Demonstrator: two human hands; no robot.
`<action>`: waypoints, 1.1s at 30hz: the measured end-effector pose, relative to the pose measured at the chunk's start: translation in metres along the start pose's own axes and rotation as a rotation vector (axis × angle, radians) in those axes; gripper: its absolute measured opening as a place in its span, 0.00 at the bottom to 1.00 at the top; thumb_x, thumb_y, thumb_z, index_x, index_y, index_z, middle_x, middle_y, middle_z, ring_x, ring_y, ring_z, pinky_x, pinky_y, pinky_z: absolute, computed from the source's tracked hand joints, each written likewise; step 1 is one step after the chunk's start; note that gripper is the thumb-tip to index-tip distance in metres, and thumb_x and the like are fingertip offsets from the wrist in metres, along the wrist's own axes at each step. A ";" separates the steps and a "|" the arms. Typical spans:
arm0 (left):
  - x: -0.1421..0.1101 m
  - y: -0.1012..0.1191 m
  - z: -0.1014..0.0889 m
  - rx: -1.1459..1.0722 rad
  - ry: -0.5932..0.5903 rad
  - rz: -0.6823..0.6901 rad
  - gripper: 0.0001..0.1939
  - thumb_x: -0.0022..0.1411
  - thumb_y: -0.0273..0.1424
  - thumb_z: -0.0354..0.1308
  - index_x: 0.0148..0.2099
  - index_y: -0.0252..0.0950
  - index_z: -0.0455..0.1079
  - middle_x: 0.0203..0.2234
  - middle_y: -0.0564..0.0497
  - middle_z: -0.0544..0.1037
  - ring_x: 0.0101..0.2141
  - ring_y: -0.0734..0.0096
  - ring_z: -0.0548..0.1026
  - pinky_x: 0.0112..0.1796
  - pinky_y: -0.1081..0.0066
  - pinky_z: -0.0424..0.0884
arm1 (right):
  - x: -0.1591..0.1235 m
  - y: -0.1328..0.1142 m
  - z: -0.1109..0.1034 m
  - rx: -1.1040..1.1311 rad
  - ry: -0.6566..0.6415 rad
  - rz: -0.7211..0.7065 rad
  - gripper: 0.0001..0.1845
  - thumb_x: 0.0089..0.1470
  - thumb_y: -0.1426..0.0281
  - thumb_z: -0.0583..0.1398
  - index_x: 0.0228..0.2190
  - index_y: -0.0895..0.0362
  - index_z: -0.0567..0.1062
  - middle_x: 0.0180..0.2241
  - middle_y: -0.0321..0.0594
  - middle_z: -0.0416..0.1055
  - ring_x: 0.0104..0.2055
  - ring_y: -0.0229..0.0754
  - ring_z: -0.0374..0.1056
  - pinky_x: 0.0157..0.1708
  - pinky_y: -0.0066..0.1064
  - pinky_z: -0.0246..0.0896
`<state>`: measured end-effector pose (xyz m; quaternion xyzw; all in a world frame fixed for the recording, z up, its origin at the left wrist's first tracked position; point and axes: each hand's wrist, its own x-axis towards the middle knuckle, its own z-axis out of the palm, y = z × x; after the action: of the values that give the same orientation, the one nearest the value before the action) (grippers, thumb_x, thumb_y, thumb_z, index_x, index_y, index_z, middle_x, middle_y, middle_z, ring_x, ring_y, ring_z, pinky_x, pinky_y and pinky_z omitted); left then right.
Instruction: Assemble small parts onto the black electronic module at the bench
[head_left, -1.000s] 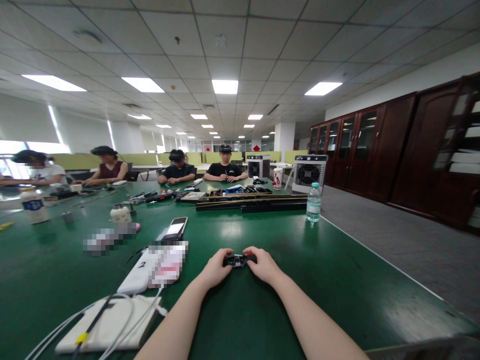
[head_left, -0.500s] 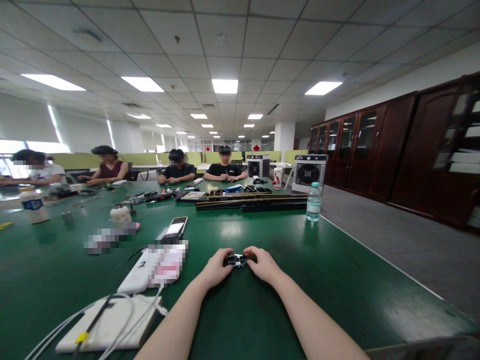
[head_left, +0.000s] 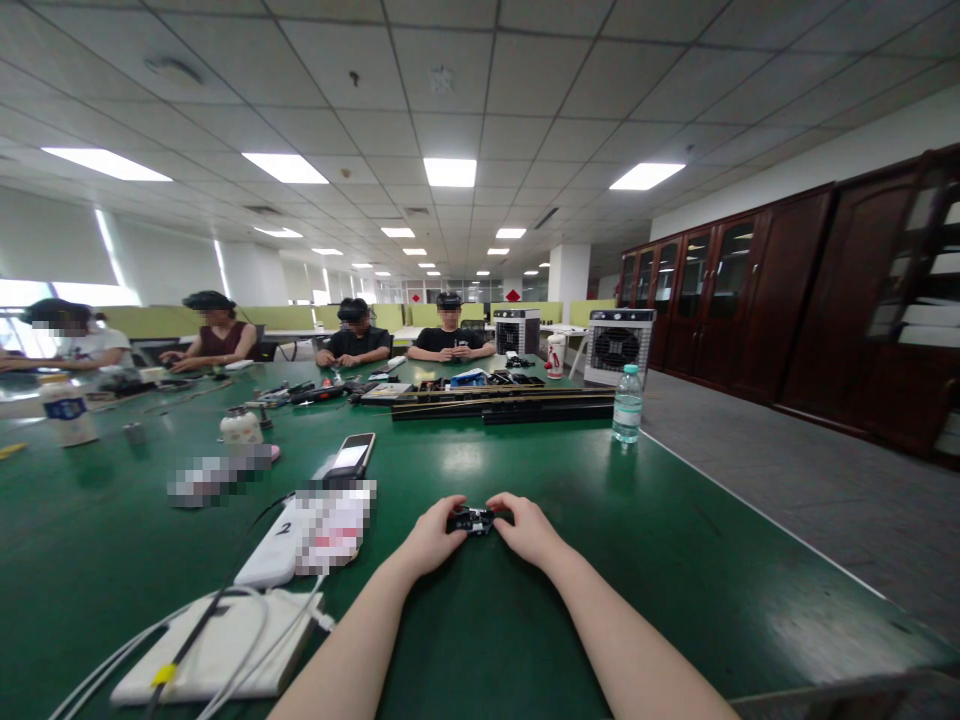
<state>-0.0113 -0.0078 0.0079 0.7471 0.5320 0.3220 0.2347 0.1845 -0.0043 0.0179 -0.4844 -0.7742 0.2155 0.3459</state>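
Note:
A small black electronic part (head_left: 472,521) rests just above the green table (head_left: 570,560), held between both my hands. My left hand (head_left: 433,535) grips its left end with curled fingers. My right hand (head_left: 526,527) is closed on its right end. Both forearms reach in from the bottom edge. The part's details are too small to make out.
A phone (head_left: 350,457), a white power bank (head_left: 274,553) and a white pad with cables (head_left: 217,648) lie to my left. A water bottle (head_left: 627,404) and long black rails (head_left: 510,405) stand further off. Several people sit at the far end. The table's right edge borders grey floor.

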 end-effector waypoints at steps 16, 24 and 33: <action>0.001 -0.005 0.002 -0.009 0.001 0.013 0.25 0.50 0.25 0.57 0.53 0.34 0.63 0.48 0.44 0.72 0.48 0.64 0.70 0.51 0.67 0.63 | 0.000 -0.002 -0.001 -0.002 -0.003 -0.007 0.15 0.46 0.75 0.55 0.36 0.55 0.75 0.39 0.38 0.75 0.44 0.42 0.68 0.47 0.34 0.60; 0.000 -0.003 0.001 -0.019 -0.004 -0.010 0.25 0.51 0.25 0.57 0.53 0.35 0.63 0.49 0.44 0.71 0.49 0.64 0.70 0.52 0.67 0.63 | -0.001 -0.005 -0.003 -0.006 -0.009 0.002 0.14 0.47 0.75 0.55 0.36 0.54 0.75 0.39 0.38 0.75 0.44 0.42 0.68 0.47 0.34 0.59; 0.002 -0.005 0.002 -0.002 -0.006 -0.003 0.25 0.51 0.26 0.56 0.53 0.34 0.63 0.48 0.43 0.71 0.49 0.64 0.70 0.52 0.67 0.63 | 0.000 -0.003 -0.001 -0.011 -0.015 -0.006 0.15 0.47 0.74 0.54 0.36 0.54 0.75 0.38 0.37 0.75 0.43 0.43 0.68 0.47 0.35 0.60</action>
<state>-0.0128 -0.0043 0.0032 0.7471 0.5319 0.3203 0.2375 0.1839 -0.0055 0.0204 -0.4822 -0.7796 0.2136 0.3378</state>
